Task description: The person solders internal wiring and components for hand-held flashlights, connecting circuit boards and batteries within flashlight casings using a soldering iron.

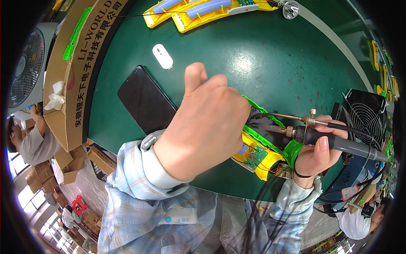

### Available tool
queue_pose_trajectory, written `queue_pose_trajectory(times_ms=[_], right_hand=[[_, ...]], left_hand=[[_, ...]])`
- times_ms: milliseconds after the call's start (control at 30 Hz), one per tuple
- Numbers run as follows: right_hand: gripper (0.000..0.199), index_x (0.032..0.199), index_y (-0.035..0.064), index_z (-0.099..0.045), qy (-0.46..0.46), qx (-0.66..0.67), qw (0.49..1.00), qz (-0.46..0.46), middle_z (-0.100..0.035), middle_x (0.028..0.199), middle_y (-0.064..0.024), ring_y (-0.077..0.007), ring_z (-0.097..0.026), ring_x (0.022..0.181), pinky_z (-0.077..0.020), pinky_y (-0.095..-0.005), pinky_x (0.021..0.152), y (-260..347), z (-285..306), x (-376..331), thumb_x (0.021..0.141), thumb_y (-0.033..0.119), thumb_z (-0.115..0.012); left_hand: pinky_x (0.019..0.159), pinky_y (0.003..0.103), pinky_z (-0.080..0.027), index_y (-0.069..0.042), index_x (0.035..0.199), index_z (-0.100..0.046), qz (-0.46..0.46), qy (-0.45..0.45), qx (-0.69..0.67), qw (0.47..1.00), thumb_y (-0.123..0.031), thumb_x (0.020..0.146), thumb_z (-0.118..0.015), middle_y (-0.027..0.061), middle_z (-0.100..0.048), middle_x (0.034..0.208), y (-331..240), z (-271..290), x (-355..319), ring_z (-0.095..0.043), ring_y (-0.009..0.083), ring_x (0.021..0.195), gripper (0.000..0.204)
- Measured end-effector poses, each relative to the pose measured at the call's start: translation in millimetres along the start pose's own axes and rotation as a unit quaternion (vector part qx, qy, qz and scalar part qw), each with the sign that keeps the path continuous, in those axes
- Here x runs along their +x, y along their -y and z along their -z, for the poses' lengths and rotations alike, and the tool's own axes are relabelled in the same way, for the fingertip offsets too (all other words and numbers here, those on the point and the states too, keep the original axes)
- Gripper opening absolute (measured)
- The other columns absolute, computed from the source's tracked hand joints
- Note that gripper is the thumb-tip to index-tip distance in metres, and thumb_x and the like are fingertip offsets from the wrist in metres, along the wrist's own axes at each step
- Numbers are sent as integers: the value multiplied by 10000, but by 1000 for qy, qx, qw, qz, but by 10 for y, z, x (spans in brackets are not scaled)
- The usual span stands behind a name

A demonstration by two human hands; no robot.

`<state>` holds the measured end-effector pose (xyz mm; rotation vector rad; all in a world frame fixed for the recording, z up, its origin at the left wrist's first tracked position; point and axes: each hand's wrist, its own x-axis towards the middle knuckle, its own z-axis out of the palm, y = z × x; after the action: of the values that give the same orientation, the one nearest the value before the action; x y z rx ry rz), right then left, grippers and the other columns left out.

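My right hand (318, 157) grips a dark-handled soldering iron (344, 146) with a thin metal feed tube (284, 116) clamped alongside. Its tip points left, close to the curled fingers of my left hand (207, 120). That left hand is closed, back upward, over a bright green plastic housing (270, 142); its fingertips and whatever they pinch are hidden. Against the green part lies a yellow housing (268, 164) with a green circuit board (253, 157) and thin red and dark wires. The lower part of my right hand lies by the green housing's near end.
A black phone (144, 99) and a white oval device (162, 56) lie left on the green table (270, 63). Yellow housings (182, 25) with blue cells and a lamp reflector (290, 9) are at the far edge. A carton (80, 84) stands left, a black fan (364, 112) right.
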<state>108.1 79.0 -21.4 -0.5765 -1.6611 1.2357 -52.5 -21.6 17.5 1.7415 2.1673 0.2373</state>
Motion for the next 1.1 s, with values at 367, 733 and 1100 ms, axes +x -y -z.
queue_pose_trajectory(times_ms=[367, 733, 1100], right_hand=[[242, 820, -12, -444, 19, -25, 1000, -3, -459, 795, -109, -172, -482, 685, -408, -274, 632, -8, 1, -4, 734, 198, -528], [243, 837, -7, -454, 21, -16, 999, -44, -482, 830, -119, -158, -477, 714, -400, -271, 680, 7, -8, -21, 734, 195, -542], [252, 856, -4, -455, 30, -29, 996, -77, -492, 855, -121, -152, -470, 753, -374, -258, 718, 38, 6, -33, 745, 202, -548]], left_hand=[[777, 369, -237, -62, 531, -548, 14, -4, -11, 1000, -53, 577, -544, 19, -495, 540, -11, -9, 24, -439, 177, 649, 46], [789, 383, -236, -57, 529, -546, 14, -7, -17, 1000, -44, 585, -544, 26, -499, 543, -2, -5, 12, -443, 182, 656, 57], [776, 375, -246, -55, 520, -544, 6, -21, -19, 1000, -46, 590, -546, 29, -505, 539, -1, -17, 5, -446, 185, 649, 71]])
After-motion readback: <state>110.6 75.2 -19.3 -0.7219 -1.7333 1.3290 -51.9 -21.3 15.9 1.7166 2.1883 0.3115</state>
